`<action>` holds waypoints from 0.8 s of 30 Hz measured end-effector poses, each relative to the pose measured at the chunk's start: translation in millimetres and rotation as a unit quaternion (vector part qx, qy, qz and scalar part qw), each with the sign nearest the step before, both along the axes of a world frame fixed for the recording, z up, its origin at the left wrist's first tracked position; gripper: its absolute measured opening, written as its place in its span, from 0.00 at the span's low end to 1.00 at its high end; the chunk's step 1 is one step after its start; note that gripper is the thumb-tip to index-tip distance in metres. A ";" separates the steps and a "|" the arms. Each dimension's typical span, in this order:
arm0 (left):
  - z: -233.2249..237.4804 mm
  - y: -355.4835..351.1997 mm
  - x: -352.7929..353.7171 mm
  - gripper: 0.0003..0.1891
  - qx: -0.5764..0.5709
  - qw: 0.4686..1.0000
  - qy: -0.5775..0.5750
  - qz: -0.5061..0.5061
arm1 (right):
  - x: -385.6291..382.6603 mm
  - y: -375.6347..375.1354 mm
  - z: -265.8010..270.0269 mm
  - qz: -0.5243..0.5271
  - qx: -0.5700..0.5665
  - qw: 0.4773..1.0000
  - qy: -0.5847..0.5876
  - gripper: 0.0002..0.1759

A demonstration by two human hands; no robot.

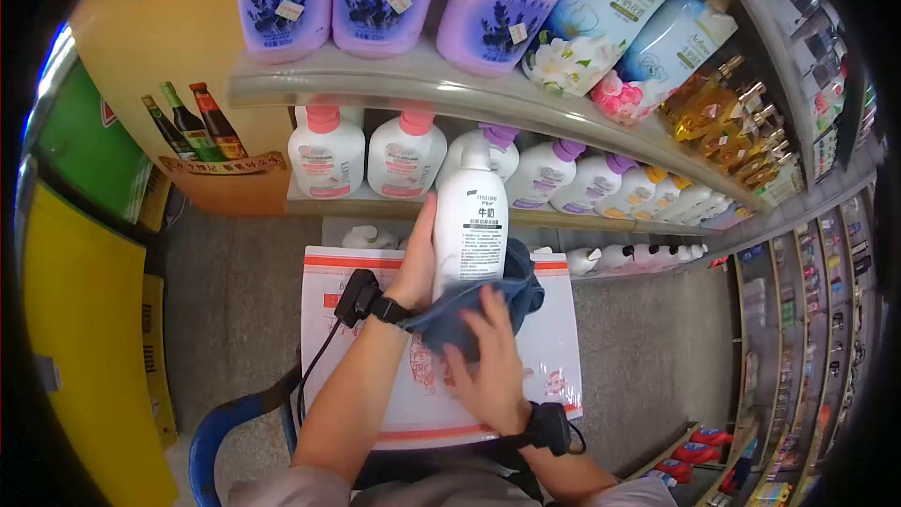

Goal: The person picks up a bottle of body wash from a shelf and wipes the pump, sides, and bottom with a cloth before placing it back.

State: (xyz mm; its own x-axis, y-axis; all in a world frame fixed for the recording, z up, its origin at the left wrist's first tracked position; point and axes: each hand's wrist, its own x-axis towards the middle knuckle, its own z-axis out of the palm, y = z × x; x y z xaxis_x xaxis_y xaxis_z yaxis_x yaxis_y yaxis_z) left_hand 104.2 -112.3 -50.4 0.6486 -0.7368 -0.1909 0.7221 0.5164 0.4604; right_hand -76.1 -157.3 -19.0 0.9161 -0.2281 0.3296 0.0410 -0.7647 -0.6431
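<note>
My left hand (419, 258) is wrapped around the side of a white pump bottle (472, 225), which stands upright with its printed label facing me. A dark blue cloth (460, 321) covers the lower part of the bottle and bunches out to the right. My right hand (488, 366) grips the cloth at the bottle's base, its fingers slightly blurred. Both hands are above a white carton (347, 394) with red-orange stripes. The bottle's bottom is hidden by the cloth.
Purple bottles (511, 0) fill the upper shelf, with blue floral bottles (610, 9) beside them. White bottles with pink pumps (407, 155) line the shelf below. A blue chair frame (225, 427) stands at lower left, near a yellow panel (94, 347). More stocked shelves (798, 319) run along the right.
</note>
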 end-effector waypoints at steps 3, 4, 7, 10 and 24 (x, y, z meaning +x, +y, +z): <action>-20.1 -5.3 15.1 0.36 -0.033 0.999 -0.041 0.014 | 12.2 -10.0 3.0 0.036 -0.040 0.998 0.028 0.37; -26.1 -7.5 14.4 0.36 -0.064 0.998 -0.019 0.006 | 16.2 -12.2 6.1 0.045 -0.053 0.997 0.032 0.39; -2.1 -9.3 8.8 0.39 -0.015 0.999 -0.020 0.032 | 32.3 -20.5 15.0 0.061 -0.089 0.993 0.038 0.42; 17.5 6.0 -5.0 0.39 -0.019 0.999 -0.023 -0.030 | 58.8 -30.8 20.8 0.044 -0.108 0.993 0.022 0.41; -19.5 7.6 1.8 0.22 0.065 0.994 -0.059 0.060 | 99.2 -47.5 15.0 -0.050 0.289 0.956 -0.008 0.33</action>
State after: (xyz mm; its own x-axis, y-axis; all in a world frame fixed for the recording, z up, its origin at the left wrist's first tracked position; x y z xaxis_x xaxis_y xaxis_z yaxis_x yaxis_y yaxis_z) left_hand 106.0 -104.7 -70.0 0.7537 -0.6272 -0.1964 0.5962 0.5265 0.6061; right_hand 23.2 -204.8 -4.0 0.8760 -0.4628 0.1358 -0.0007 -0.2828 -0.9592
